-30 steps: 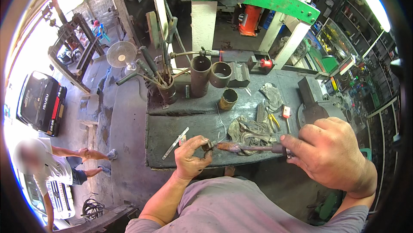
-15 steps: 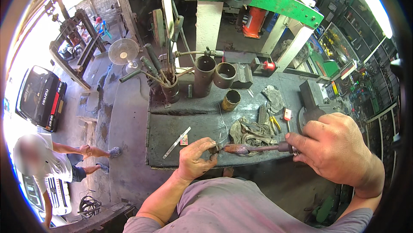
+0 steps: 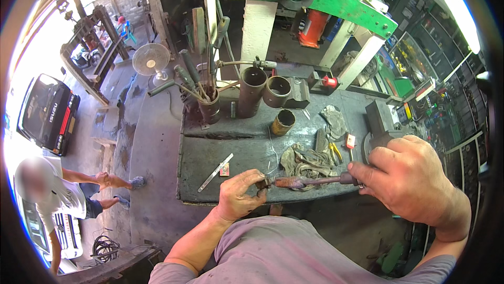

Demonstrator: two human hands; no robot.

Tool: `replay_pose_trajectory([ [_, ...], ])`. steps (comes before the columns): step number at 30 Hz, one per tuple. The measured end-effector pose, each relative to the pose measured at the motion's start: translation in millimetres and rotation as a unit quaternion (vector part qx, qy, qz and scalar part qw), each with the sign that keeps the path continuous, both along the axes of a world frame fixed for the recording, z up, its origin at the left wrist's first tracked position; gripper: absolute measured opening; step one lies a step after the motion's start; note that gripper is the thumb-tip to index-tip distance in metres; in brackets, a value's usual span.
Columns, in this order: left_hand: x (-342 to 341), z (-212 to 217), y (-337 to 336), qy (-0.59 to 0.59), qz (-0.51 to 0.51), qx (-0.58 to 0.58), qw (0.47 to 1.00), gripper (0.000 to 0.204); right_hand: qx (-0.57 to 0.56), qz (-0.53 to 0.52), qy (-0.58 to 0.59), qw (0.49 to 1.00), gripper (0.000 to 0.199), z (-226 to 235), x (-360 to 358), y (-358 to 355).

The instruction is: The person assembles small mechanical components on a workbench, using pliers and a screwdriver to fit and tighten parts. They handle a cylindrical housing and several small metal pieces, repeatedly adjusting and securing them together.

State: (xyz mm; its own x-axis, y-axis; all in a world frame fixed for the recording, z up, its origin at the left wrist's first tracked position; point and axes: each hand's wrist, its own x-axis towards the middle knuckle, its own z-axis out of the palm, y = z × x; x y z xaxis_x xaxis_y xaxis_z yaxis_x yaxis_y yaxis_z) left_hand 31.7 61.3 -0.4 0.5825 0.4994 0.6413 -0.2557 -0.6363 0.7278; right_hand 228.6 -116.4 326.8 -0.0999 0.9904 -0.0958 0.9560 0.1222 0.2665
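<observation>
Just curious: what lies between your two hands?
In the head view, a rod-shaped tool with a rusty tip runs from the right hand toward a small dark piece in the left hand. A grey rag lies beyond.

I count one left hand (image 3: 241, 196) at six o'clock, one right hand (image 3: 416, 181) near four, one dark metal piece (image 3: 264, 183) and one long-shafted tool (image 3: 318, 181). My tabletop (image 3: 207, 150) tally: four open-topped cylinders (image 3: 252, 100) between ten and one, two rags (image 3: 302, 162) around three to four, one yellow pliers (image 3: 336, 153), one ruler (image 3: 214, 175) at seven.
</observation>
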Motion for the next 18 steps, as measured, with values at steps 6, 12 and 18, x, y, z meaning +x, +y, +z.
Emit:
replay_pose_trajectory([
  [6,-2.4,-0.3,-1.6,0.0,-0.003,-0.006,1.0,0.049,-0.007,0.018,-0.007,1.0,0.025,3.0,0.4,5.1],
  [12,-4.2,-1.2,-2.4,-0.003,-0.007,-0.009,1.0,0.049,-0.01,0.014,-0.006,1.0,0.025,1.3,-0.9,6.1],
  [18,-5.3,-0.1,-3.6,-0.006,-0.005,-0.011,1.0,0.048,-0.015,0.013,-0.012,1.0,0.025,1.7,-2.7,6.0],
])
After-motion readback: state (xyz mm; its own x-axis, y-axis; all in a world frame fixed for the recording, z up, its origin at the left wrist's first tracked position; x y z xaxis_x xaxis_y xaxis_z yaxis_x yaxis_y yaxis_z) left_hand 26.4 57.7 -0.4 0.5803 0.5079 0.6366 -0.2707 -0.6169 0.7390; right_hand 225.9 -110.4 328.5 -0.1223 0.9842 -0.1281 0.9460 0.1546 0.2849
